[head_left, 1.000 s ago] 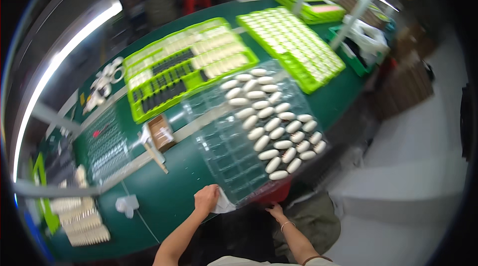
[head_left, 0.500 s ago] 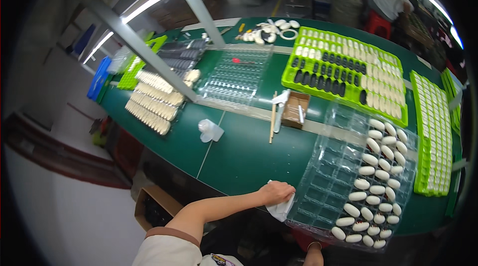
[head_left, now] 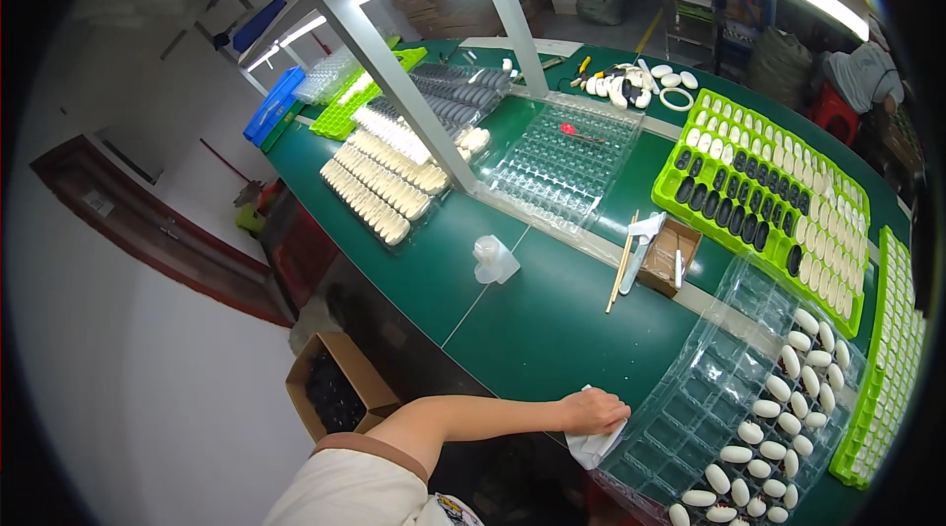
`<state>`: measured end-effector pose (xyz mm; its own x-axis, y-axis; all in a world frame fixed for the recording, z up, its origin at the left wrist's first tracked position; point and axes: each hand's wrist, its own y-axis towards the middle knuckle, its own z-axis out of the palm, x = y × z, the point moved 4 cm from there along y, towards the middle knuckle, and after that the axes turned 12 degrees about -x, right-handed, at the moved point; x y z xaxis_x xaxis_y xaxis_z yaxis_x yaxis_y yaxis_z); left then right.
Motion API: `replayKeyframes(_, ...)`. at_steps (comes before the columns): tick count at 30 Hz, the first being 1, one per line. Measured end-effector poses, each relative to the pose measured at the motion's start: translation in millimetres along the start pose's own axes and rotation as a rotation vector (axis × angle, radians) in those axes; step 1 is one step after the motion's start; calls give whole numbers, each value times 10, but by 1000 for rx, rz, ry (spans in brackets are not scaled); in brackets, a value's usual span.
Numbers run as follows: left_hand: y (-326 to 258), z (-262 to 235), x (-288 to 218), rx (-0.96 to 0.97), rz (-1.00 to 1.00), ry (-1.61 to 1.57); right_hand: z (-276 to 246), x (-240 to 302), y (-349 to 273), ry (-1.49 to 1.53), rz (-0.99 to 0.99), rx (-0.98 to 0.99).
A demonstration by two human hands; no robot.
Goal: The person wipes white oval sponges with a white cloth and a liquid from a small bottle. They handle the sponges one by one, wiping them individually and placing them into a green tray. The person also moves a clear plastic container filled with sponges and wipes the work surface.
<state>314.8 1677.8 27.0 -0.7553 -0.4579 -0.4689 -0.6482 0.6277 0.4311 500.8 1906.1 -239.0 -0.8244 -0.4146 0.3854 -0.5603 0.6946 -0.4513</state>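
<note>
My left hand (head_left: 595, 413) is closed round a crumpled white cloth or tissue (head_left: 589, 449) at the table's near edge. Its knuckles lie right beside the left border of a clear plastic compartment tray (head_left: 658, 432). White oval pieces (head_left: 774, 449) fill the right part of that tray, some with small reddish-brown bits showing under them; the left compartments hold none. My right hand is not in view.
On the green table (head_left: 552, 329) stand a small translucent container (head_left: 493, 260), wooden sticks (head_left: 619, 275) and a cardboard box (head_left: 673, 255). Bright green trays (head_left: 680, 193) hold black and white pieces. Cream pieces (head_left: 379, 186) lie left of a metal post (head_left: 419, 117).
The view has swung left, so the table and trays appear further right. My left hand still grips the white cloth near the tray. The right wrist has left the picture.
</note>
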Motion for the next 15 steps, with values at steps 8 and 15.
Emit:
replayKeyframes(8,-36,-2,4,-37,30,7,12,-37,-149,14,-11,18)
replayKeyframes(15,6,-19,47,-70,18,-6,23,59,-255,119,-66,39)
